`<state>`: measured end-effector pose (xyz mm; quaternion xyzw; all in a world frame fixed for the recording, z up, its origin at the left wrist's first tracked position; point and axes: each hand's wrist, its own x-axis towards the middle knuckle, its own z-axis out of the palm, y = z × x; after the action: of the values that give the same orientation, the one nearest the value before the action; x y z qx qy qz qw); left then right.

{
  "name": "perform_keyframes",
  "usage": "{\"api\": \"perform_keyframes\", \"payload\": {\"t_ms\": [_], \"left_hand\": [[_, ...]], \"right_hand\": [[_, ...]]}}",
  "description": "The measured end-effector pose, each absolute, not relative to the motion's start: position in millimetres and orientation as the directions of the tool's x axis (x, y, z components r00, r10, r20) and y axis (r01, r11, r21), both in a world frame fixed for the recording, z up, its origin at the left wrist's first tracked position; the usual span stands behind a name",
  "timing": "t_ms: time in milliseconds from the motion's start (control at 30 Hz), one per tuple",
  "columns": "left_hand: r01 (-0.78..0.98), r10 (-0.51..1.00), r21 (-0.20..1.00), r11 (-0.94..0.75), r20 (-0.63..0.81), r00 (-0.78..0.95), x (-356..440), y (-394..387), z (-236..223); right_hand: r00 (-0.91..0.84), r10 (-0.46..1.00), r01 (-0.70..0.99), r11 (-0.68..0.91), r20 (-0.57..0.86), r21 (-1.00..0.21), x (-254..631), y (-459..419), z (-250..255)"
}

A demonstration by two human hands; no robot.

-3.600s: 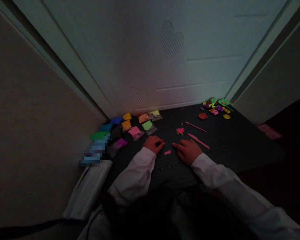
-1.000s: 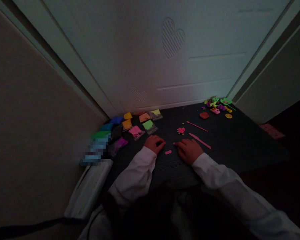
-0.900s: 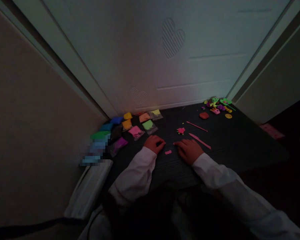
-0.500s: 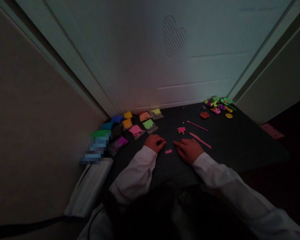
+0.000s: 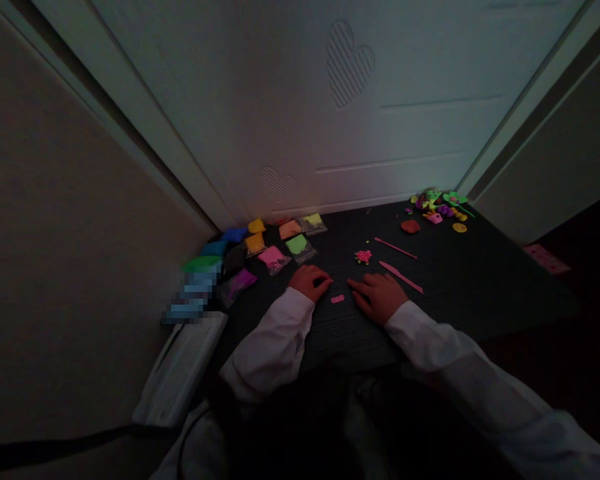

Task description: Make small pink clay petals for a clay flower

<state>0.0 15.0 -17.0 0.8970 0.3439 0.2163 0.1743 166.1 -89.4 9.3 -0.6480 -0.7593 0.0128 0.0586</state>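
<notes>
My left hand (image 5: 310, 283) is closed in a pinch, and a tiny bit of pink clay shows at its fingertips. Across a small gap, my right hand (image 5: 379, 297) rests on the dark table (image 5: 450, 300) with its index finger stretched out and nothing visible in it. Between the hands, slightly nearer to me, lies a flat pink clay strip (image 5: 338, 299) with rounded lobes. Just beyond them sits a pink clay figure (image 5: 363, 257) with small green parts. A pink clay knife (image 5: 401, 277) and a thin pink stick tool (image 5: 395, 248) lie past my right hand.
Colourful clay packets, among them a pink packet (image 5: 274, 260) and a light green packet (image 5: 301, 248), lie at the left. Small clay models (image 5: 433, 200) cluster at the far right, near a red clay piece (image 5: 410, 227). A white door (image 5: 290, 133) stands behind the table.
The view has tilted slightly, so the table items appear a little higher. Both hands keep nearly the same pose, and nothing on the table has visibly moved.
</notes>
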Motion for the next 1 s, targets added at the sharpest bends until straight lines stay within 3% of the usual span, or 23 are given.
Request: {"api": "perform_keyframes", "payload": {"t_ms": [200,433,1000], "left_hand": [[0.537,0.689,0.46,-0.707,0.274,0.672,0.0,15.1,-17.7],[0.537,0.689,0.462,-0.705,0.27,0.672,-0.2,15.5,-18.9],[0.541,0.691,0.454,-0.708,0.289,0.662,0.5,15.5,-19.6]], "right_hand": [[-0.152,0.986,0.984,0.158,0.069,-0.083,164.9,-89.1,10.3],[-0.133,0.989,0.979,0.142,0.066,-0.147,168.3,-90.1,11.0],[-0.16,0.985,0.979,0.166,0.065,-0.117,167.9,-89.8,8.5]]}}
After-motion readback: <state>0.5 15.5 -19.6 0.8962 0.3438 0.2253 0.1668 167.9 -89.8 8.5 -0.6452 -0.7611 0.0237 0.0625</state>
